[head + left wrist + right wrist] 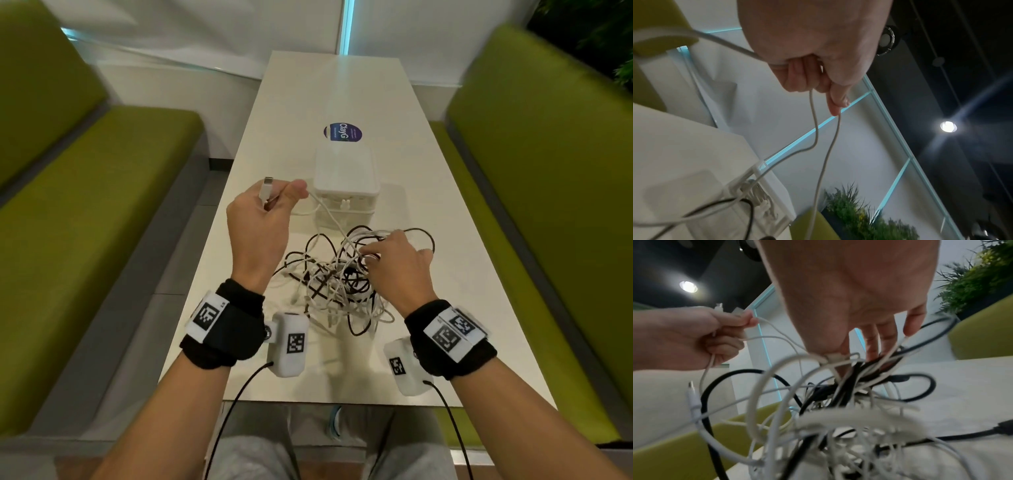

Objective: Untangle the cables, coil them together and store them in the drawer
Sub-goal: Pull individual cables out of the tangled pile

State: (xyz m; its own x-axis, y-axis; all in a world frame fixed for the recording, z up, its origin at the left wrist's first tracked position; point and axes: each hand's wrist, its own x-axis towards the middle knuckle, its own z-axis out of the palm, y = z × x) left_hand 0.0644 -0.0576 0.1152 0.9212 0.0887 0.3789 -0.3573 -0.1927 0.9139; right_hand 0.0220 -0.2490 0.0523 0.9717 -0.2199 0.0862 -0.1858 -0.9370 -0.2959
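A tangle of white and black cables [337,281] lies on the white table [445,281] in front of a small white drawer box [346,178]. My left hand [263,219] is raised left of the box and pinches the plug end of a white cable [265,188]; the cord [813,129] runs from its fingers down to the pile. My right hand [394,263] reaches down into the top of the tangle, fingers [873,344] hooked among white and black strands [838,386]. The drawer of the box looks closed.
Green upholstered benches [85,212] [548,178] flank the narrow table. A round dark sticker [342,133] sits on the tabletop beyond the box. A white partition wall stands at the far end. Plants [978,275] rise behind the right bench.
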